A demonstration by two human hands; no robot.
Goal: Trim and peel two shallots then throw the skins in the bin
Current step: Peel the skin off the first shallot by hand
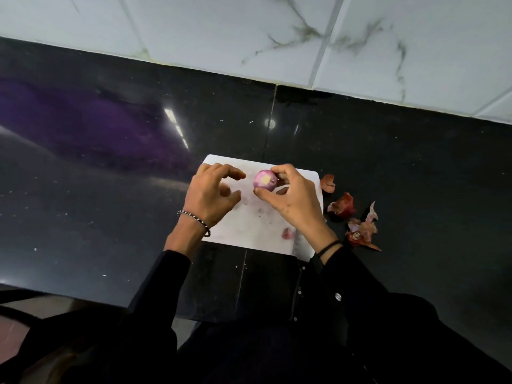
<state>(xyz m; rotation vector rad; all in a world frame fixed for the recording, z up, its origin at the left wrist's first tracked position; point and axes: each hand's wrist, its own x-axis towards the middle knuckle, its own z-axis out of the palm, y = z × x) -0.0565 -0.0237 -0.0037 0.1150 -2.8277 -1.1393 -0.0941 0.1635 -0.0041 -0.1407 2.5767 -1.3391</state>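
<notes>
- The right hand [291, 202] pinches a peeled shallot [264, 182] between fingertips and thumb, above the white cutting board [249, 225].
- The left hand [210, 195] hovers just beside the shallot, fingers loosely curled and holding nothing.
- A small pink scrap [287, 233] lies on the board near the right wrist.
- Reddish skins [357, 220] lie scattered on the black counter [110, 189], just right of the board.
- A beaded bracelet [194, 218] circles the left wrist.

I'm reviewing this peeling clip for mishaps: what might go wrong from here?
The shallot, pinched by the right hand over the cutting board, might slip and roll onto the counter. The skins lie scattered on the counter beside the board, and one scrap lies on it, so some may get left behind.
</notes>
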